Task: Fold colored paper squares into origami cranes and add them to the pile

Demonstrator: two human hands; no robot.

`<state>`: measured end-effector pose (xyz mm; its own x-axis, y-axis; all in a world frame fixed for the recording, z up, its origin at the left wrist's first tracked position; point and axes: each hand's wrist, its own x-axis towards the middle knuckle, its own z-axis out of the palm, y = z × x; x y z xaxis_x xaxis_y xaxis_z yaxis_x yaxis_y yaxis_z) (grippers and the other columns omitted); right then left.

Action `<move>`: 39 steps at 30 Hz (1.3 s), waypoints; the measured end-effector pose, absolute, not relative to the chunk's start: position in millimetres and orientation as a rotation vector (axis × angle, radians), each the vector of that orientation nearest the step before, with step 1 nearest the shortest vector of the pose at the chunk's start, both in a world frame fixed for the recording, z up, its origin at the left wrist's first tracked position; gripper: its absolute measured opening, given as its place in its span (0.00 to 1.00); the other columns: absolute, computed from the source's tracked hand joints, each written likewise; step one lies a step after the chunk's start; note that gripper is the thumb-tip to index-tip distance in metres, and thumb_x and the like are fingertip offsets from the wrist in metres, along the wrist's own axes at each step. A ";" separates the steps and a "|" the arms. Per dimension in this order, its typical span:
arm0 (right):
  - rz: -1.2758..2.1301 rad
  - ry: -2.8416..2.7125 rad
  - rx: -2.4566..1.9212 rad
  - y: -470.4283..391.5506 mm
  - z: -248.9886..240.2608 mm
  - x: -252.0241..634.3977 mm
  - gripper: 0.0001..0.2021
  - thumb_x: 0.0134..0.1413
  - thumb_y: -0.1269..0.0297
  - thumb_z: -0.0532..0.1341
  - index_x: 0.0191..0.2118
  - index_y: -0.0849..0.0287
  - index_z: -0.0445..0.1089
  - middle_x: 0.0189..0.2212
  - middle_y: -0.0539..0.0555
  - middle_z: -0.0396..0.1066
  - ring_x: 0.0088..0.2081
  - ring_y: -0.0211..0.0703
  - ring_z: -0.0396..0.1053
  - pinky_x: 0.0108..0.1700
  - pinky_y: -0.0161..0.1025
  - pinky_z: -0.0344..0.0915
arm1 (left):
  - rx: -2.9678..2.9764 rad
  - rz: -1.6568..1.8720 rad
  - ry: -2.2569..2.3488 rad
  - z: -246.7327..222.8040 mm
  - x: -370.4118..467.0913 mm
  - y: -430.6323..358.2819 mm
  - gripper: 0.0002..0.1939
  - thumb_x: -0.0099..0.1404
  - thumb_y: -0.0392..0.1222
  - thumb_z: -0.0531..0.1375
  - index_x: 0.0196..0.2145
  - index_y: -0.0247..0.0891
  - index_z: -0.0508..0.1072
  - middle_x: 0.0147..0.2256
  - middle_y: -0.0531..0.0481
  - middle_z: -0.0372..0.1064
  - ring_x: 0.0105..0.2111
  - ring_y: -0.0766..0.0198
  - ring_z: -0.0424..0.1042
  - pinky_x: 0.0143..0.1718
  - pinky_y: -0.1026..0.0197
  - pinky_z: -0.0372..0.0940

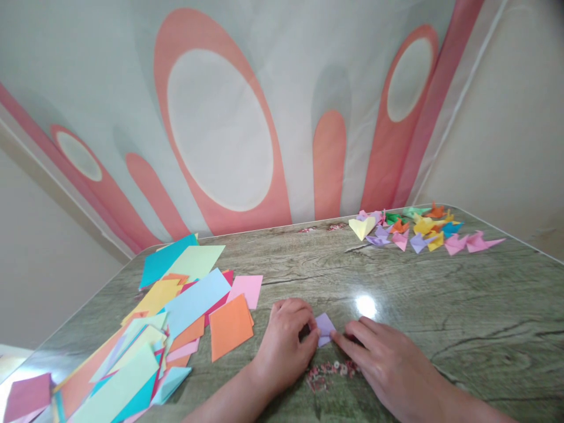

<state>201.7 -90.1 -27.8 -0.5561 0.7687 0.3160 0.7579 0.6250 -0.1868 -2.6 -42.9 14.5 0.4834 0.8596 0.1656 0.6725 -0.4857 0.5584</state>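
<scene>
A small folded square of purple paper (pixel 325 326) lies corner-up on the wood-grain table between my two hands. My left hand (pixel 288 335) has its fingers curled, with thumb and fingertips closed on the paper's left edge. From the other side, my right hand (pixel 388 364) holds the right corner at a fingertip, its other fingers bent above the table. Its thumb is hidden. A crease line runs across the lower part of the paper.
Loose coloured paper sheets (pixel 198 302) are heaped at the left, an orange square (pixel 231 326) nearest my left hand. Several folded paper birds (pixel 420 242) stand at the back right beside a pale yellow folded piece (pixel 362 227). A printed backdrop (pixel 299 70) rises behind the table.
</scene>
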 end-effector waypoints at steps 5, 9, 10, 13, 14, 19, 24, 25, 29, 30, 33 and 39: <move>0.029 -2.460 -1.141 -93.3 -26.3 202.8 0.15 0.55 0.74 0.58 0.49 0.59 0.68 0.34 0.53 0.68 0.35 0.44 0.65 0.35 0.41 0.65 | 2.311 0.612 1.268 14.5 -2.8 -43.3 0.04 0.58 0.32 0.58 0.28 0.38 0.69 0.35 0.51 0.69 0.41 0.61 0.66 0.48 0.56 0.55; -0.019 -2.497 -1.147 -92.8 -26.0 200.8 0.16 0.56 0.75 0.56 0.51 0.60 0.67 0.34 0.54 0.68 0.34 0.45 0.65 0.34 0.41 0.64 | 2.316 0.607 1.266 13.8 -3.6 -42.3 0.04 0.58 0.32 0.58 0.28 0.38 0.70 0.35 0.50 0.69 0.41 0.61 0.67 0.48 0.55 0.56; -0.028 -2.507 -1.155 -92.4 -26.0 200.2 0.17 0.55 0.75 0.56 0.51 0.60 0.66 0.34 0.54 0.68 0.34 0.45 0.65 0.34 0.41 0.64 | 2.318 0.606 1.264 13.8 -3.8 -42.1 0.04 0.58 0.32 0.58 0.28 0.38 0.70 0.35 0.50 0.69 0.40 0.60 0.67 0.48 0.55 0.56; -0.045 -2.520 -1.160 -91.4 -25.7 199.1 0.18 0.55 0.75 0.56 0.52 0.61 0.66 0.34 0.54 0.68 0.33 0.44 0.66 0.33 0.41 0.64 | 2.322 0.609 1.266 14.0 -3.9 -42.1 0.04 0.58 0.32 0.58 0.28 0.38 0.70 0.34 0.50 0.69 0.40 0.60 0.67 0.48 0.55 0.57; -0.050 -2.518 -1.157 -91.4 -25.3 198.9 0.18 0.56 0.75 0.56 0.52 0.61 0.66 0.34 0.54 0.68 0.33 0.44 0.66 0.33 0.41 0.64 | 2.322 0.612 1.268 14.1 -3.9 -42.3 0.04 0.58 0.32 0.58 0.28 0.38 0.70 0.34 0.50 0.69 0.40 0.60 0.67 0.48 0.55 0.57; -0.028 -2.477 -1.157 -91.7 -23.0 198.3 0.15 0.56 0.76 0.54 0.49 0.60 0.67 0.33 0.53 0.67 0.32 0.43 0.66 0.32 0.40 0.63 | 2.322 0.612 1.274 14.0 -4.0 -42.8 0.04 0.58 0.33 0.57 0.28 0.39 0.70 0.35 0.49 0.70 0.41 0.60 0.67 0.48 0.55 0.57; 0.033 -2.489 -1.199 -90.3 -21.2 197.9 0.16 0.53 0.77 0.57 0.48 0.60 0.68 0.33 0.52 0.68 0.32 0.44 0.67 0.32 0.41 0.65 | 2.314 0.603 1.272 14.3 -3.7 -42.4 0.03 0.58 0.33 0.58 0.28 0.38 0.69 0.35 0.51 0.69 0.41 0.61 0.67 0.48 0.55 0.56; 0.055 -2.486 -1.204 -89.9 -20.8 198.5 0.16 0.53 0.77 0.57 0.48 0.60 0.69 0.33 0.52 0.68 0.32 0.44 0.67 0.32 0.41 0.65 | 2.314 0.603 1.272 14.5 -3.7 -42.4 0.03 0.58 0.33 0.58 0.28 0.38 0.69 0.35 0.51 0.69 0.41 0.61 0.66 0.48 0.55 0.56; 0.101 -2.370 -1.201 -88.3 -18.1 203.9 0.16 0.56 0.78 0.53 0.47 0.59 0.70 0.32 0.53 0.68 0.32 0.42 0.68 0.33 0.39 0.66 | 2.309 0.603 1.264 14.2 -4.0 -42.8 0.04 0.58 0.33 0.57 0.28 0.39 0.69 0.35 0.49 0.69 0.41 0.60 0.67 0.48 0.55 0.57; 0.097 -2.338 -1.197 -88.0 -17.3 205.4 0.17 0.56 0.79 0.51 0.46 0.60 0.70 0.32 0.54 0.68 0.32 0.41 0.68 0.34 0.39 0.66 | 2.308 0.603 1.262 14.0 -4.0 -42.8 0.04 0.58 0.33 0.57 0.28 0.39 0.69 0.35 0.49 0.69 0.40 0.60 0.67 0.47 0.55 0.57; 0.113 -2.310 -1.178 -87.9 -16.2 207.9 0.16 0.57 0.78 0.52 0.45 0.59 0.72 0.32 0.54 0.68 0.32 0.41 0.68 0.34 0.39 0.66 | 2.307 0.600 1.262 13.1 -3.9 -42.5 0.04 0.58 0.33 0.57 0.27 0.38 0.69 0.35 0.49 0.69 0.40 0.60 0.67 0.48 0.55 0.57; 0.334 -2.262 -1.243 -85.1 -19.7 199.5 0.15 0.55 0.78 0.55 0.44 0.56 0.71 0.32 0.51 0.68 0.34 0.42 0.67 0.35 0.38 0.64 | 2.312 0.588 1.247 14.5 -5.3 -41.7 0.04 0.59 0.33 0.57 0.28 0.38 0.70 0.35 0.50 0.69 0.41 0.60 0.66 0.47 0.56 0.56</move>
<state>199.5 -85.1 -19.7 -0.4344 0.8373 0.3320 0.7056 0.5454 -0.4524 -5.3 -41.7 14.5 0.5017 0.8511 0.1549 0.6610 -0.4926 0.5661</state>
